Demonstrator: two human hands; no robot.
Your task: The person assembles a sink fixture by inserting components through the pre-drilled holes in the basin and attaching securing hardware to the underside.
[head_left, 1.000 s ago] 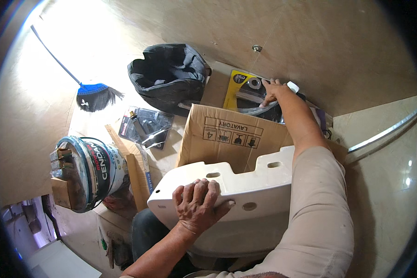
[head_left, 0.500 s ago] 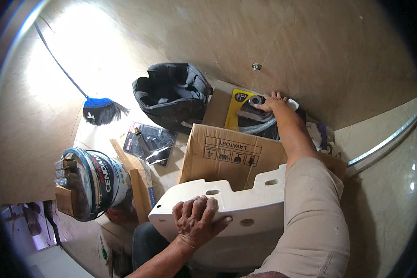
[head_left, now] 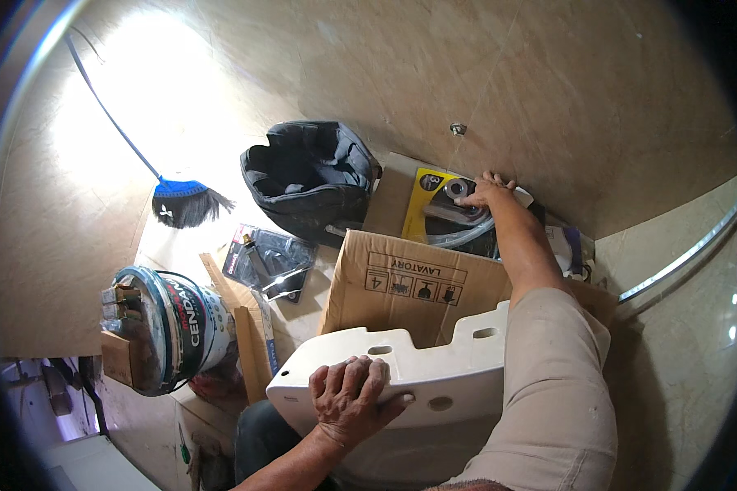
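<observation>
A white washbasin (head_left: 418, 360) with slots and a round hole stands tilted in front of me. My left hand (head_left: 352, 394) is closed over its near edge, thumb pointing right along the rim. Beyond a brown carton (head_left: 348, 278), my right hand (head_left: 491, 192) reaches the top edge of a yellow-backed blister pack (head_left: 416, 214). Its thumb lies on the pack's front and its fingers bend over the edge. A round grey fitting (head_left: 456, 189) and a clear curved hose (head_left: 467, 237) show in the pack. The right fingertips are partly hidden.
A dark open bag (head_left: 303, 200) sits left of the pack. A blue-headed broom (head_left: 180, 196), a dark tool pack (head_left: 262, 262), wood strips (head_left: 250, 352) and a paint bucket (head_left: 192, 327) lie on the left. A metal strip (head_left: 680, 250) crosses the right; a wall fitting (head_left: 458, 129) juts out behind.
The whole view has shifted slightly, so things sit a little lower and further right. The fingers of my right hand look a bit more bent. My left hand keeps its place on the washbasin.
</observation>
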